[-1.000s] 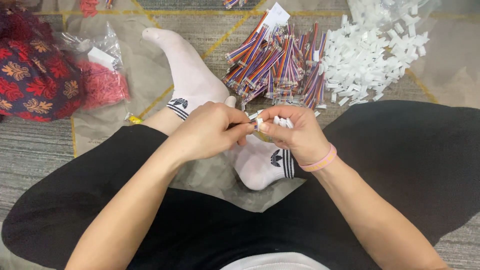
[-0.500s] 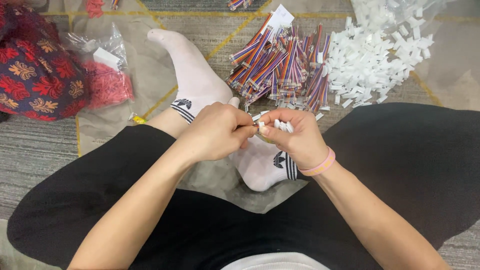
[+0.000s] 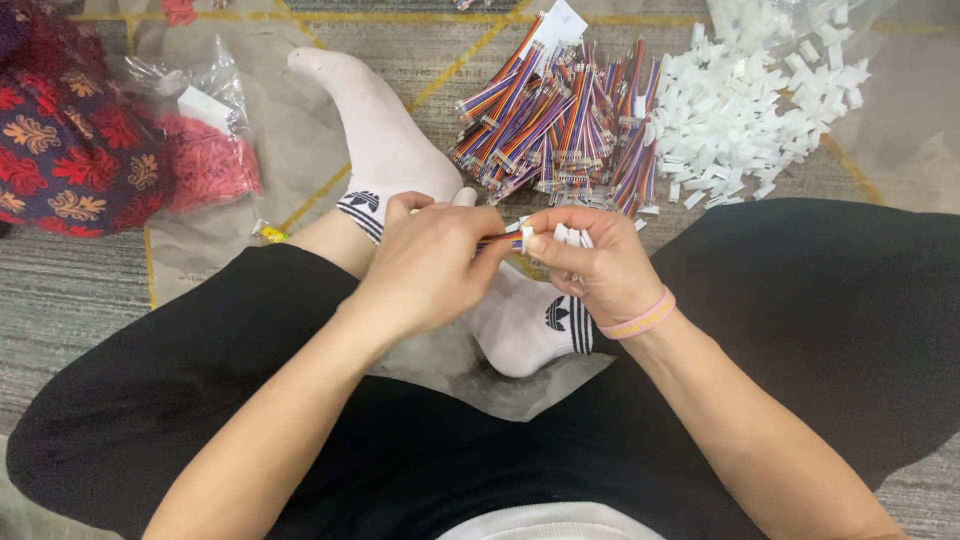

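Head view: I look down on crossed legs in black trousers and white socks.
Left hand (image 3: 430,265): fingers pinched on a short multicoloured wire (image 3: 497,240), just nearer me than the wire pile (image 3: 560,120).
Right hand (image 3: 590,260): fingertips pressed on a small white connector (image 3: 527,240) at the wire's end; it seems to hold more.
White connector heap (image 3: 745,95): right of the wire pile.
Red bag (image 3: 205,165): far left of it.

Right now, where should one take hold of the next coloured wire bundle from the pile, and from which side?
Grip a wire bundle at mid-length, probably from the near side: the strands lie flat, fanned toward the person, and their ends carry small connectors. The white plastic housings crowd the right.
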